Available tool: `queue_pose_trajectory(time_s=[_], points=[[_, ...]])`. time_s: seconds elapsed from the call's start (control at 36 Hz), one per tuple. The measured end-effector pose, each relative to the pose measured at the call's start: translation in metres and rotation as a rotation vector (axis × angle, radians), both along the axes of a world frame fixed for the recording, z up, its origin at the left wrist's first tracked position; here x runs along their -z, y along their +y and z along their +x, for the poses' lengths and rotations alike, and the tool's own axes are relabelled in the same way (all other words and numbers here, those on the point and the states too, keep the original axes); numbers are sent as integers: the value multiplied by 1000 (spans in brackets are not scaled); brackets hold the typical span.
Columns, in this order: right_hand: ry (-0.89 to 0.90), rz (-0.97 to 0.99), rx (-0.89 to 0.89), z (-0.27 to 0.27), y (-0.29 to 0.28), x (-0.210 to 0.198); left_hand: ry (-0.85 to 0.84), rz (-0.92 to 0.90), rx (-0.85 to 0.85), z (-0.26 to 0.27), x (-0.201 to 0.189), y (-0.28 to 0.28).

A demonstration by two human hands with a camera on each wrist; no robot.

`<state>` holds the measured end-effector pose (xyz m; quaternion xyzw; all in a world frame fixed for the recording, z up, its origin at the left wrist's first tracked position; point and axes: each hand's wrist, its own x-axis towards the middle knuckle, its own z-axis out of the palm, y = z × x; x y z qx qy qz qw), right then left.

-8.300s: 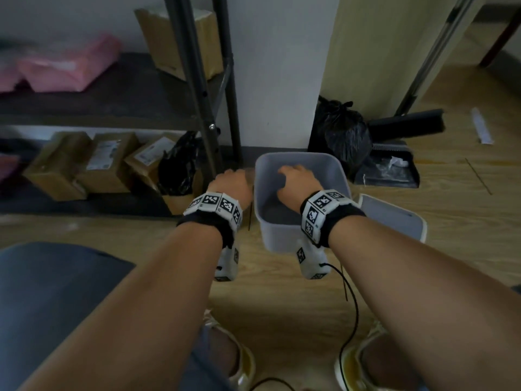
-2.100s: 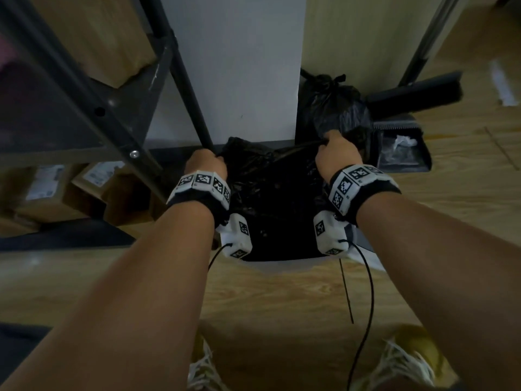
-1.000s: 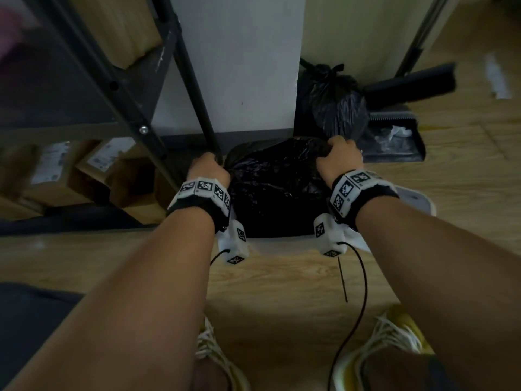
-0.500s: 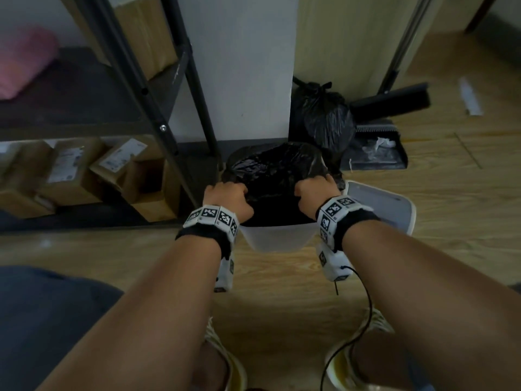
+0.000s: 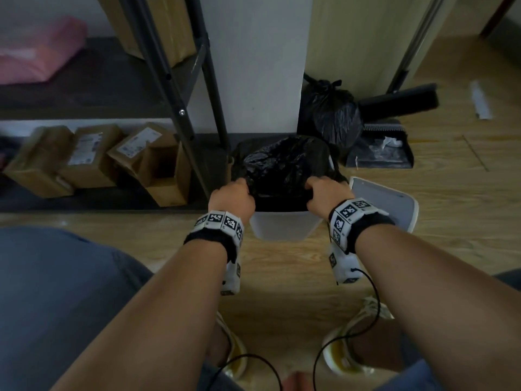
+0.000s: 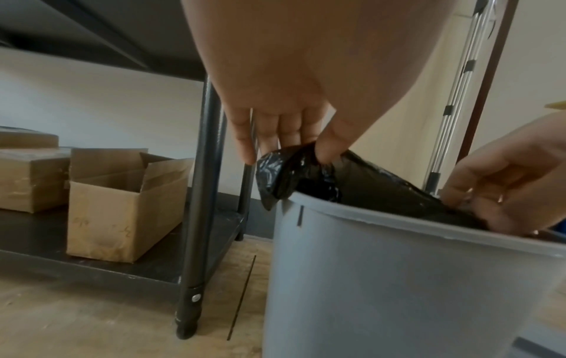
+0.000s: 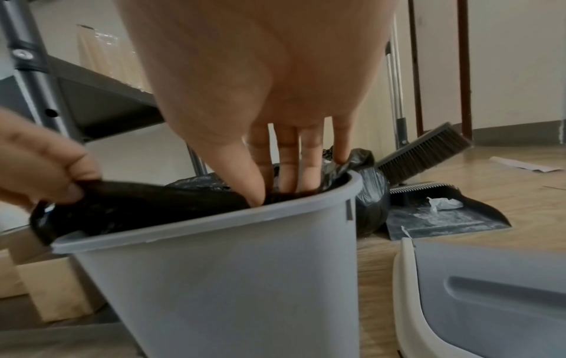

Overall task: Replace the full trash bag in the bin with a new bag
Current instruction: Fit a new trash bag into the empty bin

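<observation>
A grey bin (image 5: 282, 227) stands on the floor with a new black bag (image 5: 282, 167) spread over its mouth. My left hand (image 5: 234, 193) pinches the bag's edge (image 6: 294, 174) between thumb and fingers at the near left corner of the bin (image 6: 398, 278). At the near right corner my right hand (image 5: 324, 190) grips the bag, its thumb and fingers (image 7: 287, 169) reaching down inside the rim of the bin (image 7: 229, 278). The full tied black bag (image 5: 335, 117) sits against the wall behind the bin. The near rim is bare.
The bin's lid (image 5: 394, 204) lies on the floor to the right. A dustpan (image 5: 380, 150) and broom head (image 5: 400, 103) are beyond it. A dark metal shelf post (image 5: 197, 122) stands close on the left, with cardboard boxes (image 5: 158, 170) under the shelf.
Both hands came from the far rim back to the near corners, drawing the bag's edge toward me. My head has pulled back and up.
</observation>
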<state>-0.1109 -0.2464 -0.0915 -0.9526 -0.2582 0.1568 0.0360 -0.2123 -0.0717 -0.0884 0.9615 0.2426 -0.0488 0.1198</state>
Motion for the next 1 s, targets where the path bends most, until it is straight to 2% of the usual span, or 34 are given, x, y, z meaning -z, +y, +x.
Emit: queue_pose_trajectory(time_s=[0.14, 0.56, 0.78, 1.0], points=[[-105, -50, -21, -7, 3, 1, 33, -30, -21, 1, -5, -7], [-113, -112, 56, -21, -14, -8, 85, 219, 142, -13, 8, -15], [-171, -42, 185, -34, -23, -10, 121, 323, 100, -18, 4, -27], [-146, -4, 265, -42, -32, -2, 168, 267, 85, -16, 4, -27]])
